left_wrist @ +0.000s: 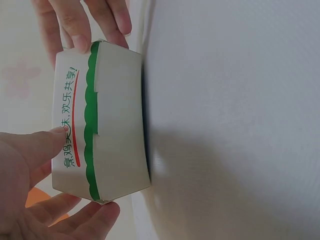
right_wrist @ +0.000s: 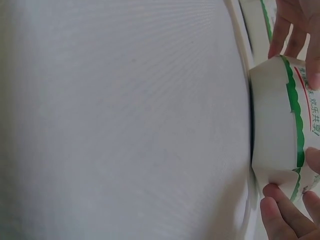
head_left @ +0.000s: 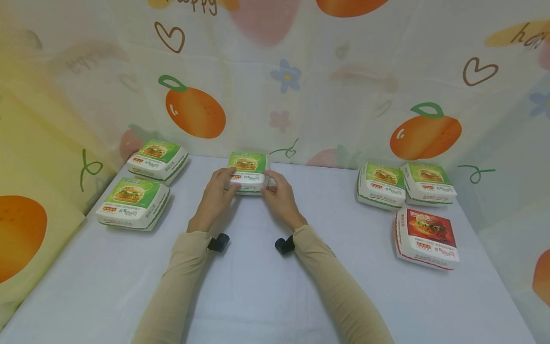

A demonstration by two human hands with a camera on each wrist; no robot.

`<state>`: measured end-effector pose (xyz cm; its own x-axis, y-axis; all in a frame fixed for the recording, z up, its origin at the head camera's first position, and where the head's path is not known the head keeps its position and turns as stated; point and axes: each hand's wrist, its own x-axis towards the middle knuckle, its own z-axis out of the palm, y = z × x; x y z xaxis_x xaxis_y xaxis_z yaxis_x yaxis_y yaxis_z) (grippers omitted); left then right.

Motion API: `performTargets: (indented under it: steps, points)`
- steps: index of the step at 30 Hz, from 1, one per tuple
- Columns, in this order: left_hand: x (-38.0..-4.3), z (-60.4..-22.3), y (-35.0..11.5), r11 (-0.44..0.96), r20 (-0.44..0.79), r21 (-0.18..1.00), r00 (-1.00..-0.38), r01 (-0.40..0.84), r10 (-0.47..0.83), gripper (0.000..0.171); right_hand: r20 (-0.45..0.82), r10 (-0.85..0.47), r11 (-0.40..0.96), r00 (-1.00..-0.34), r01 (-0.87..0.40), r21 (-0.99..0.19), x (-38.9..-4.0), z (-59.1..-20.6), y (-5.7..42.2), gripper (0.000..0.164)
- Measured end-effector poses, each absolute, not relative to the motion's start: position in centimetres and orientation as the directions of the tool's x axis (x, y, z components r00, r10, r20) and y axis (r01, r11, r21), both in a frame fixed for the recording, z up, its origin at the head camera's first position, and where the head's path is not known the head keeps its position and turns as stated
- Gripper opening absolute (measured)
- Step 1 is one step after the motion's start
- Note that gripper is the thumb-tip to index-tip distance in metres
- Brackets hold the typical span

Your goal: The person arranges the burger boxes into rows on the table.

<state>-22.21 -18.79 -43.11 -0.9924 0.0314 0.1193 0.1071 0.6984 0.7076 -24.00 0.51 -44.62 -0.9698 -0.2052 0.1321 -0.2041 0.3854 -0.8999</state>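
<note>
White worktop set against a curtain printed with oranges, hearts and flowers. Left: a rear green box and a front green box, both angled. Right: an inner green box just beside an outer green box; nearer the viewer, a red box. All five lids bear a burger picture.

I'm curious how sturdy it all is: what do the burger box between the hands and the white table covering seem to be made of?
The burger box looks like printed cardboard with a smooth, fairly matt finish: flat panels, creased edges and no sharp glare. The white table covering seems matt cloth, given the fine weave-like texture in the right wrist view, though textured plastic is possible.
</note>
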Motion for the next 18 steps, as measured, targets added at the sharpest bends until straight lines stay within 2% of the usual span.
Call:
performTargets:
  steps: [18]
  points:
    - [-22.41, -42.87, -18.93, 0.696, 0.099, 0.712, -0.995, 0.094, 0.033, 0.052, 0.12, -0.203, 0.414, -0.972, -0.196, -0.889, -24.16, -44.58, 0.61, 0.052]
